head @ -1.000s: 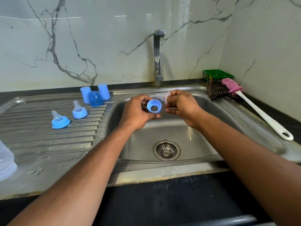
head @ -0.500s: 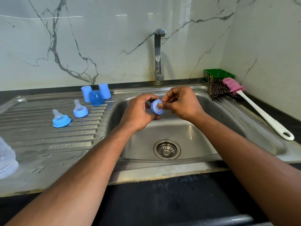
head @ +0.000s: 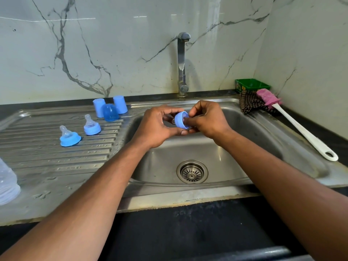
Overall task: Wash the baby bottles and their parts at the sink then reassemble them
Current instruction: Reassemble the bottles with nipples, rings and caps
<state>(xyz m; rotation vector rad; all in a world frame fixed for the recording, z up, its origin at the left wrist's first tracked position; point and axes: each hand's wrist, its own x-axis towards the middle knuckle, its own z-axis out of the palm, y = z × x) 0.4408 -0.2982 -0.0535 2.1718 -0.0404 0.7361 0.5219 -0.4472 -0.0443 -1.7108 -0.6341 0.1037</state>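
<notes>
Teat now pushed inside blue collar ring (head: 181, 120), above sink (head: 263, 132) drain. Left hand (head: 157, 127) grips ring; right hand (head: 207, 119) fingers press in. Third nipple assembly nearly seated.

Blue collar ring (head: 181, 120) now turned sideways between left hand (head: 157, 127) and right hand (head: 208, 118), nipple pushed inside.

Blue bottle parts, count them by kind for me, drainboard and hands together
Caps: 3, standing in a cluster
Rings with teats fitted: 2
Ring in hands: 1
Total: 6
</notes>
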